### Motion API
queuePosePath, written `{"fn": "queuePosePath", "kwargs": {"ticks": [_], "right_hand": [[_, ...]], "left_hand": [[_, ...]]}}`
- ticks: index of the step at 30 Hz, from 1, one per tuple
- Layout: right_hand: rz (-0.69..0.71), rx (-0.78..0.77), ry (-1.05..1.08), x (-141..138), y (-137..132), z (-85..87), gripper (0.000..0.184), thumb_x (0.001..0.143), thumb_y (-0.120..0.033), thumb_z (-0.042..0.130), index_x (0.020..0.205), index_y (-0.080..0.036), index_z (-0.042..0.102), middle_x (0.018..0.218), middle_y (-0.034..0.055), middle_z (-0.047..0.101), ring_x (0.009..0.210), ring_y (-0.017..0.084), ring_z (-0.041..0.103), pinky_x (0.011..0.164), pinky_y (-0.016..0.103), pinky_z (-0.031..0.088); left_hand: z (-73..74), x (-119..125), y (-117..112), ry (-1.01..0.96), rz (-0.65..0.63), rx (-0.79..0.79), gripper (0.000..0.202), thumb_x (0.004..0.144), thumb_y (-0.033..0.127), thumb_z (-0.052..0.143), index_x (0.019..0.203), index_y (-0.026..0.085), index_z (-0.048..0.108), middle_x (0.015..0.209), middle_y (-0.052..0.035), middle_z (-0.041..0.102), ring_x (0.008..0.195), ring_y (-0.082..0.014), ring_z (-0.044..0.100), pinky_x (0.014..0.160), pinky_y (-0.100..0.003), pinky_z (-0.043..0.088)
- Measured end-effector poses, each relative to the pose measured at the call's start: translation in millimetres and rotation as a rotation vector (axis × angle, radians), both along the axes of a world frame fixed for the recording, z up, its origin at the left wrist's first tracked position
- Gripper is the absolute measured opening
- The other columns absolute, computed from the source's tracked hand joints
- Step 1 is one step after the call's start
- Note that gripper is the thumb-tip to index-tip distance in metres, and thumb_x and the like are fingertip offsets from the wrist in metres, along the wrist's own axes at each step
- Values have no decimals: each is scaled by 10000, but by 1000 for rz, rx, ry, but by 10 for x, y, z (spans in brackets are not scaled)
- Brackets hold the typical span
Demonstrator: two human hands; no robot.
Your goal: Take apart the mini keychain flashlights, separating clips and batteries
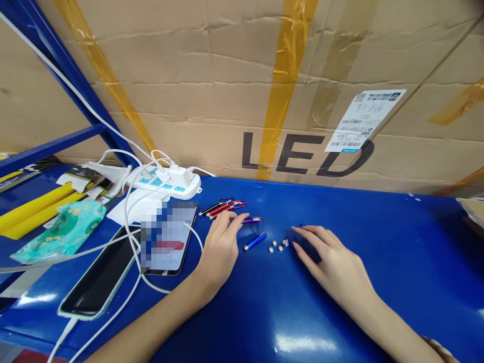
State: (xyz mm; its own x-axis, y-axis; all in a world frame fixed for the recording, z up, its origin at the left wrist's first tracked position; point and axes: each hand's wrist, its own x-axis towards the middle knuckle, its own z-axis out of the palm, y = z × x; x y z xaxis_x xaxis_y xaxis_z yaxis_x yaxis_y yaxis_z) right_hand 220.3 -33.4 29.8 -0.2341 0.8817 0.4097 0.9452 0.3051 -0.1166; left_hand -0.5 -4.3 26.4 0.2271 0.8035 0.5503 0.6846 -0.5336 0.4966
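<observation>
My left hand [222, 247] has its fingers closed around the near end of a purple mini flashlight [253, 220], partly hidden under the fingertips. Just beyond it lie red mini flashlights [220, 209] with clips and a black one [210, 207]. In front of my left hand, a blue flashlight tube [255, 241] rests on the table. Several small silver button cells [280, 248] lie between the hands. My right hand [333, 254] hovers at or on the table with fingers apart, close to the cells. A small blue piece [303, 225] shows behind its fingertips.
Two phones, one dark [100, 277] and one lit [170, 239], lie at left among white cables. Behind them stands a white power strip [189, 187]. A green tissue pack [62, 232] and yellow items [38, 206] are far left. A cardboard box [212, 101] walls the back.
</observation>
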Motion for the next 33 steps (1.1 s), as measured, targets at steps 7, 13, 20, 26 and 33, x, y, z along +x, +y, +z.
{"fn": "queuePosePath", "kwargs": {"ticks": [7,13,20,26,33], "right_hand": [[194,-243,465,-126,-119,109,332,856,-348,508,1166,-231,530,1014,48,591,781,139,595,667,238,521],[317,-523,795,-208,-185,190,270,896,-342,418,923,-180,633,880,65,630,700,139,579,594,234,488],[300,-782,1244,-190,-128,198,391,878,-449,415,875,-142,657,817,84,640,637,133,579,491,208,476],[190,-760,1280,-207,-102,235,300,806,-432,553,844,-154,657,672,21,583,521,87,507,433,177,432],[128,-722,1163,-202,-118,262,356,754,-465,594,893,-154,699,551,-12,531,430,66,418,408,189,372]], "left_hand": [[178,181,-224,-437,-203,-431,277,883,108,414,1008,186,649,884,-29,575,845,-144,553,784,-230,419],[140,234,-354,-540,-213,-520,280,875,149,438,1035,221,657,824,-10,555,761,-136,522,744,-227,407],[158,225,-346,-554,-174,-500,285,878,171,444,1053,254,653,797,-4,524,720,-130,499,718,-228,402],[181,211,-345,-582,-142,-509,270,892,194,430,1045,235,648,787,-11,517,714,-137,496,713,-242,409],[181,242,-369,-598,-233,-674,211,889,239,442,1061,195,557,769,3,524,707,-133,499,679,-239,405]]}}
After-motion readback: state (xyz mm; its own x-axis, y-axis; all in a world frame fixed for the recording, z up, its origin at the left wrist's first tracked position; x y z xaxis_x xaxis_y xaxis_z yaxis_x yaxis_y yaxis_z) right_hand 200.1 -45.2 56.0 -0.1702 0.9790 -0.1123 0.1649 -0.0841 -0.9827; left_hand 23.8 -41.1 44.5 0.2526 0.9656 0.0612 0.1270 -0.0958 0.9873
